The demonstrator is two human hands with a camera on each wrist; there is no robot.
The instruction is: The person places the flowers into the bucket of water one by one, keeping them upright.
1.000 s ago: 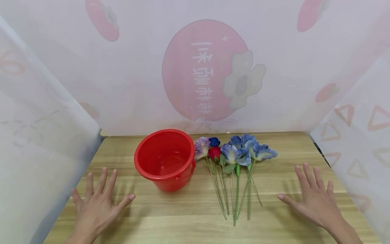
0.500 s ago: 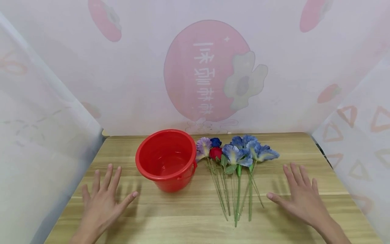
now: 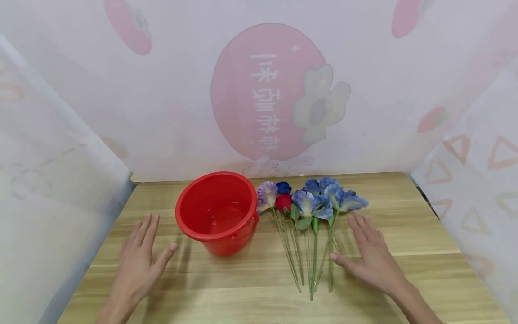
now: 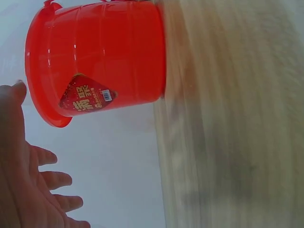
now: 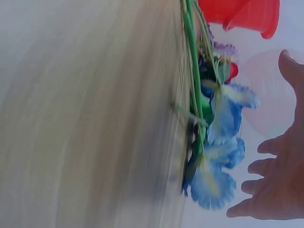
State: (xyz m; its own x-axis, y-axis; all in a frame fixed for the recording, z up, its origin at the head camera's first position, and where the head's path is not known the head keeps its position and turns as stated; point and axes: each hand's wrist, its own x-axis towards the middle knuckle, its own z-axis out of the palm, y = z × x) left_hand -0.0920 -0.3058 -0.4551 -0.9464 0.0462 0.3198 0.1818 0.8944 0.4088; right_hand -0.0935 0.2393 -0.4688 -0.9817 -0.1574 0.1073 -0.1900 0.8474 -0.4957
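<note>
A red bucket (image 3: 226,246) stands upright on the table, its inside bare; a dark red label (image 4: 85,93) shows on its side in the left wrist view. To its right lie several artificial flowers: blue irises (image 3: 307,202), a purple one (image 3: 267,193), a red rose (image 3: 283,203) and a dark blue bloom (image 3: 283,187), stems toward the person. My left hand (image 3: 137,265) hovers left of the bucket, fingers straight, thumb apart from it, holding nothing. My right hand (image 3: 372,258) is just right of the stems (image 3: 314,265), fingers extended and thumb near them, also holding nothing.
The wood-grain table (image 3: 226,301) ends at a pale printed cloth backdrop (image 3: 174,103). Similar cloth walls rise at the left (image 3: 48,148) and right (image 3: 481,180). The bucket's handle (image 3: 256,219) hangs on its right side, close to the flowers.
My right hand has moved left, closer to the flower stems. My left hand has shifted slightly toward the bucket, with its fingers drawn closer together. Bucket and flowers stay put.
</note>
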